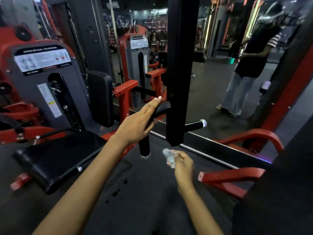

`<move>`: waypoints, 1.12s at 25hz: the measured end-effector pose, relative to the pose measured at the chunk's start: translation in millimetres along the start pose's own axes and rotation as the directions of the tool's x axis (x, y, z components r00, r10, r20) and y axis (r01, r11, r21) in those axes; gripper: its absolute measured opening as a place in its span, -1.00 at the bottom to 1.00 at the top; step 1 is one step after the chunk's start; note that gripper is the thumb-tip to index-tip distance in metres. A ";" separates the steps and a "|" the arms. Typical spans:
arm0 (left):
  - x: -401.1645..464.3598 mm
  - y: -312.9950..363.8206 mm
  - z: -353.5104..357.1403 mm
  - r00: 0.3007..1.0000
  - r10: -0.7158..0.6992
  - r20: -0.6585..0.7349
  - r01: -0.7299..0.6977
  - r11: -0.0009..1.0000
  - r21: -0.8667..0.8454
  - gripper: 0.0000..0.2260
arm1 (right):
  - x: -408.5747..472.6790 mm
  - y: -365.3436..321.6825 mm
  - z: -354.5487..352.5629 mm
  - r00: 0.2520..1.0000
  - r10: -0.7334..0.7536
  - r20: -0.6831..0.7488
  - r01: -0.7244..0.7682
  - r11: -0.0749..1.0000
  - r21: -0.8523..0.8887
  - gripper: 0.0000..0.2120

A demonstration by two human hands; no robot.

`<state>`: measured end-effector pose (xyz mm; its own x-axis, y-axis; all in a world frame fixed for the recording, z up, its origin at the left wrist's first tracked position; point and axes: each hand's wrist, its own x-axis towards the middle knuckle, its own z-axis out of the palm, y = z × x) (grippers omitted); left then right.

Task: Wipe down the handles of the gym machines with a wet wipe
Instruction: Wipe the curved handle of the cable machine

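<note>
Meanwhile, left hand (pixel 135 124) lies flat on the handle (pixel 152 119) beside the upright (pixel 179 73); right hand (pixel 183 165) pinches the wipe (pixel 168 156).

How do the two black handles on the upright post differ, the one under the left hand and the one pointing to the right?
The left handle is long and bent, running down to its capped end; the right handle is a short straight stub pointing sideways. The left hand rests on the left handle with straight fingers, while nothing touches the right handle. The wet wipe, held in the right hand, touches neither. Both are black with a silver end cap.
</note>
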<state>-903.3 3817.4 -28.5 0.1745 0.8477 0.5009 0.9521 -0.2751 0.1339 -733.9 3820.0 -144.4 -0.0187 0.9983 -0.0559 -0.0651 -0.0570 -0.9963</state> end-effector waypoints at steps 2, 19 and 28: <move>-1.5 -5.9 -2.2 0.997 0.063 0.038 -0.064 0.998 0.005 -0.42 | -8.1 1.8 31.5 0.997 -0.061 0.051 0.067 0.991 -0.115 -0.92; -6.0 -1.5 -7.3 0.997 0.061 0.046 -0.060 0.998 -0.007 -0.42 | 19.2 3.6 88.4 0.933 0.336 0.126 -0.313 0.934 -0.171 -0.69; -6.9 -0.5 -4.9 0.999 0.043 0.017 -0.043 0.999 0.003 -0.40 | 1.7 9.5 81.6 0.652 0.688 0.320 -0.753 0.638 0.163 -0.60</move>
<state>-906.2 3809.4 -27.9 0.2193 0.8429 0.4913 0.9445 -0.3096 0.1096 -816.0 3820.0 -148.5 -0.3762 0.6066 -0.7003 -0.1897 -0.7903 -0.5826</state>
